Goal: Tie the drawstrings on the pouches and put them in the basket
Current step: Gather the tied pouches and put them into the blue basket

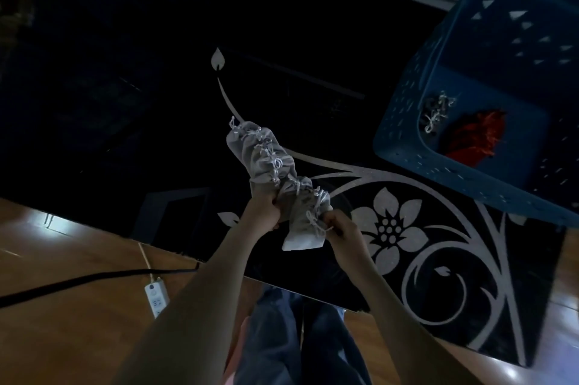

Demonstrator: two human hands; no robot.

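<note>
Seemingly both hands (263,210) (340,226) curled on pouches (272,162)

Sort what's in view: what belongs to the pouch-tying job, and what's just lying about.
Job: grey pouches, the drawstring pinched by the right hand, the left hand gripping the stack, blue basket, dark pouch inside it.
Lying about: power strip, black cable on the floor.
</note>
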